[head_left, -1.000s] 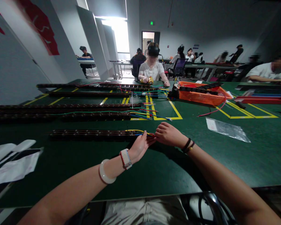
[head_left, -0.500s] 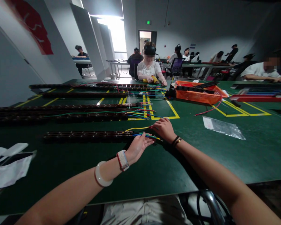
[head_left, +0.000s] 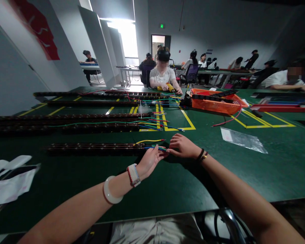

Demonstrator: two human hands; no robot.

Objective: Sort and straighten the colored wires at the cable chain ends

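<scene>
Both hands meet at the end of the long dark strip [head_left: 96, 148], the left hand [head_left: 149, 160] and right hand [head_left: 183, 146] pinching the little colored wires [head_left: 159, 148].

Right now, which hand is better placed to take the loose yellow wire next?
Probably the right hand: its fingers lie just beside the free end of the yellow wire. The left hand sits lower, at the blue and green wires.
</scene>
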